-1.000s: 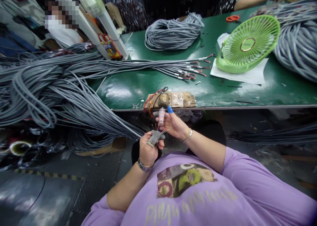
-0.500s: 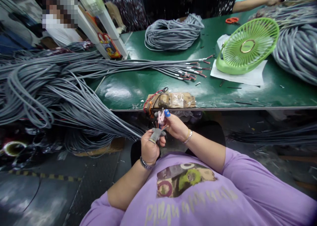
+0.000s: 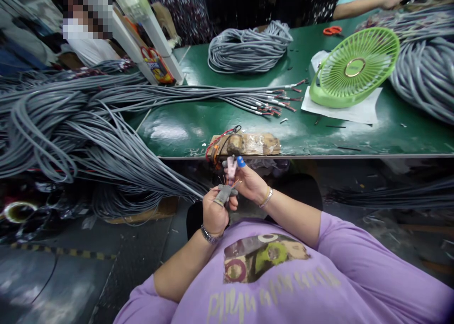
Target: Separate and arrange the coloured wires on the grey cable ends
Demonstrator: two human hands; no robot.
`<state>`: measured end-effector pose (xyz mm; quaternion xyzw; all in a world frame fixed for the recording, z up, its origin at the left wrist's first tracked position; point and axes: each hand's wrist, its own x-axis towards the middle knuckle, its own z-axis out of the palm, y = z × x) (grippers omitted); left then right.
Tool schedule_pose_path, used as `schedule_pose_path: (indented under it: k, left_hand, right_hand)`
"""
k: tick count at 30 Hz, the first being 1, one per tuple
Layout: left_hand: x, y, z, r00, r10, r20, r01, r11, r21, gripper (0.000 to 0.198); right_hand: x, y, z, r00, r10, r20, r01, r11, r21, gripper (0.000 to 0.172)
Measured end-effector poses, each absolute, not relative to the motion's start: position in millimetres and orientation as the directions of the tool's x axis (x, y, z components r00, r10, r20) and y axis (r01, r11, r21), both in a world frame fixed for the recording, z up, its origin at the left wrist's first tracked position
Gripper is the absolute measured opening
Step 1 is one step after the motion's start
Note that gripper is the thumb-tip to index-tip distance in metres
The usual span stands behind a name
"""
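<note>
Wrapped in grey at the thumb, my left hand (image 3: 215, 214) is closed on the end of a grey cable (image 3: 193, 191) that runs in from the left. Thin wires (image 3: 232, 181), some orange, fan out above that thumb. My right hand (image 3: 252, 184), with a blue cover on one fingertip, pinches a small pink clip-like tool (image 3: 231, 167) right over the wires. Whether its tip touches a wire is too small to tell. Both hands are close together, just below the table's front edge.
On the green table (image 3: 177, 127) a wooden block (image 3: 262, 144) with red and black leads sits at the front edge. Behind are stripped cable ends (image 3: 273, 104), a cable coil (image 3: 248, 49), a green fan (image 3: 354, 68) and orange-handled scissors (image 3: 332, 30). A co-worker's arm (image 3: 369, 4) is at the far right.
The pink tool has turned slightly in my right hand and looks more closed. My left hand keeps its hold on the cable, almost unmoved.
</note>
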<state>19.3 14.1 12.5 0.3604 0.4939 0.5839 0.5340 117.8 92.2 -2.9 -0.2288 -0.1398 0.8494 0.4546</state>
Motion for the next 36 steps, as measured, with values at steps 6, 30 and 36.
schedule_pose_path:
  k: [6,30,36]
  left_hand:
    - [14,4,11,-0.201,0.979,-0.047,-0.248,-0.004,0.969,0.026]
    - [20,19,8,-0.231,0.971,-0.066,-0.244,0.008,0.970,0.025]
    - [16,11,7,-0.222,0.972,-0.074,-0.222,0.024,0.975,0.028]
  right_hand:
    - [122,92,3,-0.544,0.800,-0.254,-0.652,-0.593,-0.472,0.041]
    - [113,100,-5,-0.487,0.830,-0.271,-0.683,-0.555,-0.475,0.046]
    - [129,96,-10,-0.594,0.773,-0.223,-0.563,-0.598,-0.571,0.055]
